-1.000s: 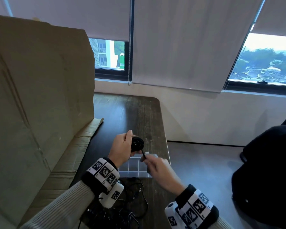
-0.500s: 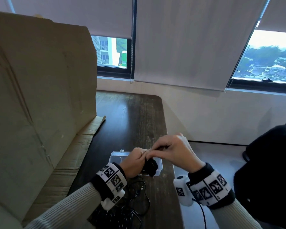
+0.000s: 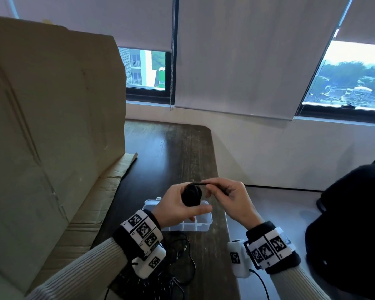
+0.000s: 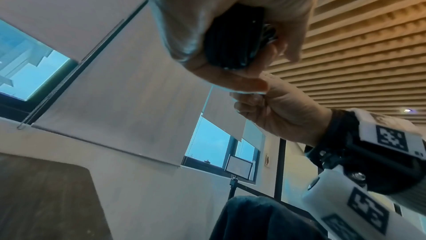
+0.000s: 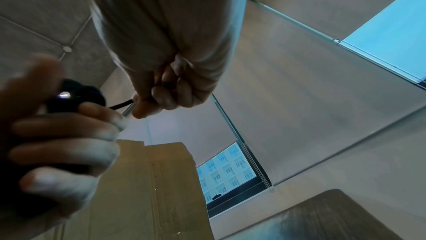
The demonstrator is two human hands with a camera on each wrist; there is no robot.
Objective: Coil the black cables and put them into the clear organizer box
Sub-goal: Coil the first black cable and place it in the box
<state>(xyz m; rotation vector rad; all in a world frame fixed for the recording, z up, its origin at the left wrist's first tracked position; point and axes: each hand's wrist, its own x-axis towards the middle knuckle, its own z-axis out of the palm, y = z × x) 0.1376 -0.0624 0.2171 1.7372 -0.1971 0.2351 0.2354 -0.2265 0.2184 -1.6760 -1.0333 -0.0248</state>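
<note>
A tight black cable coil (image 3: 191, 195) sits in my left hand (image 3: 178, 204), fingers and thumb curled round it, held above the clear organizer box (image 3: 200, 223). The left wrist view shows the same coil (image 4: 232, 43) wedged in the palm. My right hand (image 3: 227, 194) pinches the cable's loose end (image 3: 204, 184), stretched from the top of the coil; the right wrist view shows that cable end (image 5: 121, 105) running into the pinching fingertips. The box lies open on the dark wooden table (image 3: 171, 152), partly hidden by my left hand.
A loose tangle of black cables (image 3: 178, 267) lies on the table near its front edge, under my left wrist. A tall cardboard sheet (image 3: 52, 126) stands along the left. A dark chair (image 3: 351, 224) is at the right, past the table edge.
Both hands have risen off the box with the coil. My right hand, earlier bunched against the left over the coil, now draws the cable end out to the right across the coil's top.
</note>
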